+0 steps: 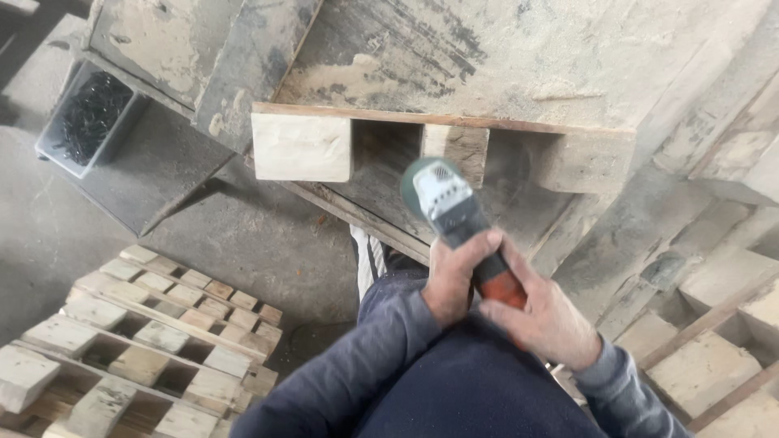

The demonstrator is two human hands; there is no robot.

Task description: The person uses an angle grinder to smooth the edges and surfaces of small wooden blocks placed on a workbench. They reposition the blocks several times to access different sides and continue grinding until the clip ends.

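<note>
Both my hands hold a power tool (448,204) with a dark green head, a pale grey body and a red-orange grip. My left hand (454,276) wraps the body just below the head. My right hand (544,318) grips the red-orange rear part. The tool's head points up toward a wooden pallet (442,122) lying on a work surface, near the middle one of its three wooden blocks (458,148). Blue sleeves cover both forearms.
A stack of wooden pallets (138,341) stands at the lower left. A grey bin of dark nails or screws (89,118) sits at the upper left. More pallet wood (714,341) lies at the right. Concrete floor (268,251) shows below.
</note>
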